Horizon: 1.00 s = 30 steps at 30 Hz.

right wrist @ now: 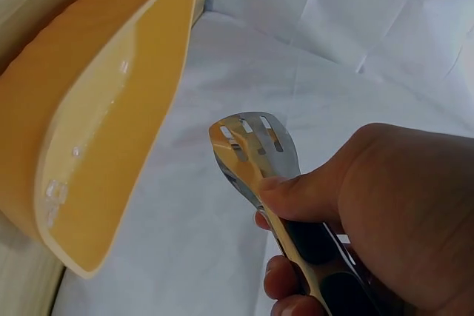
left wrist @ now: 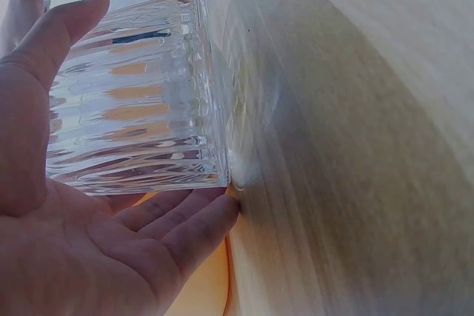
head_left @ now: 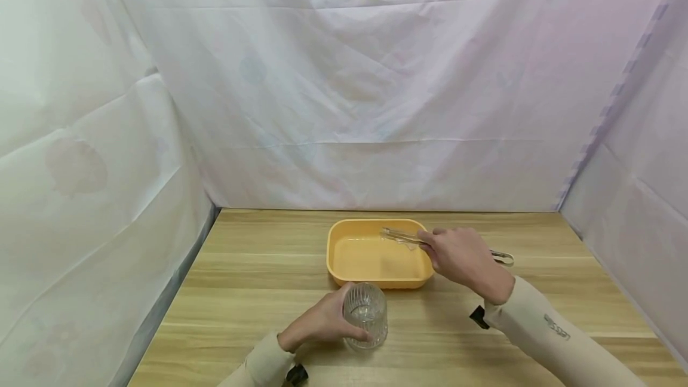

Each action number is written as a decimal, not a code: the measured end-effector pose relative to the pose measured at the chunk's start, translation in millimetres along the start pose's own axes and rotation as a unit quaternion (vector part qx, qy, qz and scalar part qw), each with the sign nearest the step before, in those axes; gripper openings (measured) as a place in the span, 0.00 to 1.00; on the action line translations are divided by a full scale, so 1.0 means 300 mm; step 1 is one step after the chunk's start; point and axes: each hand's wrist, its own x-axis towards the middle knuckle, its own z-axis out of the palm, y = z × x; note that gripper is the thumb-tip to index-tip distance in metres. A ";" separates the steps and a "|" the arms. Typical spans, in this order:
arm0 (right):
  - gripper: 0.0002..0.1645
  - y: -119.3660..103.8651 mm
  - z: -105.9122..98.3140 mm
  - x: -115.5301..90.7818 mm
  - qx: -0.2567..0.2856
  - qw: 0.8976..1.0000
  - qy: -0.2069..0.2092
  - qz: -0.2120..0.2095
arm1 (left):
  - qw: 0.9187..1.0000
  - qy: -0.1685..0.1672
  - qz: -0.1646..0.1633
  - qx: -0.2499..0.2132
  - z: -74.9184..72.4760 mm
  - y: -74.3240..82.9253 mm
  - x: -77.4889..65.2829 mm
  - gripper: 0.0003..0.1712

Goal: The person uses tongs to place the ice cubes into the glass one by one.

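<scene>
My left hand (head_left: pixel 324 317) grips a clear ribbed drinking glass (head_left: pixel 366 315) that stands upright on the table, thumb on the near side and fingers round the far side. In the left wrist view the glass (left wrist: pixel 141 101) sits between thumb and fingers. My right hand (head_left: pixel 463 257) holds metal serving tongs (right wrist: pixel 255 142) with slotted ends, their tips over the yellow tray (head_left: pixel 376 283). Several small clear pieces (right wrist: pixel 55 192), like ice cubes, lie in the tray. Nothing shows between the tong tips, though the far side is hidden.
A wooden table (head_left: pixel 252 279) carries the tray, which stands just beyond the glass. White patterned cloth (head_left: pixel 376 106) hangs behind the table and along both sides.
</scene>
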 end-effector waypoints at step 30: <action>0.30 -0.080 -0.110 -0.046 0.045 0.994 0.085 -0.057 | 1.000 0.006 -0.002 0.010 0.004 -0.003 -0.001 0.53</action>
